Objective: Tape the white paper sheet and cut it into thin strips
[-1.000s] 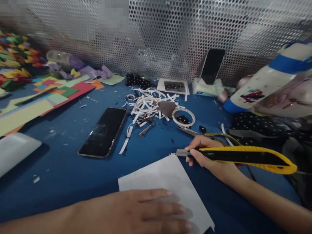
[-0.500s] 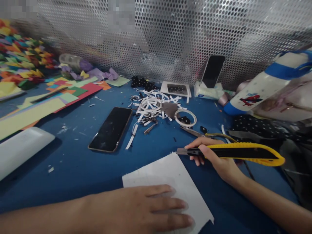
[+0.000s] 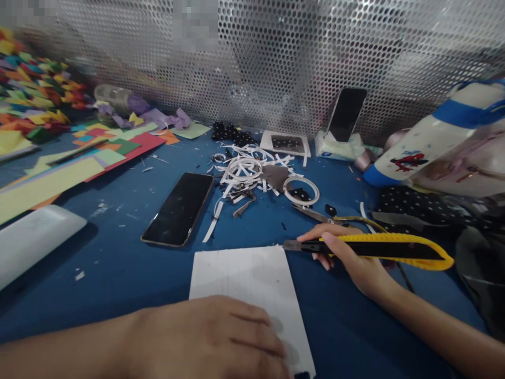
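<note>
A white sheet of paper or thin card [image 3: 240,273] lies on the blue tabletop in front of me. My left hand [image 3: 221,337] rests palm down across its lower part, fingers bent and slightly apart; the fingertips are partly hidden. In my right hand [image 3: 351,258] is a yellow and black utility knife [image 3: 390,249], held nearly level and gripped near its front end. The blade tip points left and is at or very close to the sheet's far right corner. Just beyond that hand lie scissors [image 3: 315,215], partly covered.
A phone [image 3: 179,208] lies left of centre. White paper strips [image 3: 244,168] and a white ring [image 3: 301,190] are behind. Coloured paper [image 3: 51,179] and a white box-like object [image 3: 39,242] are at left. Another phone [image 3: 347,113] leans upright; a bottle [image 3: 426,134] tilts at right.
The sheet has turned anticlockwise, its far edge now nearly level. My left hand has shifted left with its fingers more bent. The knife has moved slightly left.
</note>
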`<control>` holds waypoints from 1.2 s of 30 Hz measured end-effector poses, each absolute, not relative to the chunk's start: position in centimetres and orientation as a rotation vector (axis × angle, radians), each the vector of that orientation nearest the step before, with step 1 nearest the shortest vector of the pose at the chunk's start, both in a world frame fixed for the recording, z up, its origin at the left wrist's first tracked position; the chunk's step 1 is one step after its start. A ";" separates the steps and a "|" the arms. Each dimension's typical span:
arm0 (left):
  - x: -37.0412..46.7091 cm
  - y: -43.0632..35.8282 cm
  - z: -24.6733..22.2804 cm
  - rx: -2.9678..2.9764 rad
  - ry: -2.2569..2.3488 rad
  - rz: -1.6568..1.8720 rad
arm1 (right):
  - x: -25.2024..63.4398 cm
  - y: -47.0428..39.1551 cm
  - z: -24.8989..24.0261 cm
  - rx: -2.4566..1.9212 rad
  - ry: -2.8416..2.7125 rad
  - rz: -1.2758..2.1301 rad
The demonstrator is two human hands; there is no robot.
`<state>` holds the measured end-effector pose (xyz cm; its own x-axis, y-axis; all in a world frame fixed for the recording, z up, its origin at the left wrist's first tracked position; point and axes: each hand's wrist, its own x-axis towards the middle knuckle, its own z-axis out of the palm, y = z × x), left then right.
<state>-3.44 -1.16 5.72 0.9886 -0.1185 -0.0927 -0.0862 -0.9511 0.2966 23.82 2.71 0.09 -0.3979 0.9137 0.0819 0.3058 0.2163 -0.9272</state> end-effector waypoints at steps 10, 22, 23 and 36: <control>-4.7 -1.6 0.0 2.847 0.668 0.386 | 23.4 2.7 0.4 -1.143 -1.716 1.270; -4.7 -1.4 -0.3 2.826 0.687 0.349 | 23.7 3.0 0.0 -1.145 -1.673 1.262; -4.8 -1.4 -0.4 2.826 0.684 0.340 | 23.7 3.0 0.0 -1.145 -1.671 1.268; -4.9 -1.4 -0.4 2.805 0.670 0.330 | 23.8 2.8 0.4 -1.124 -1.679 1.327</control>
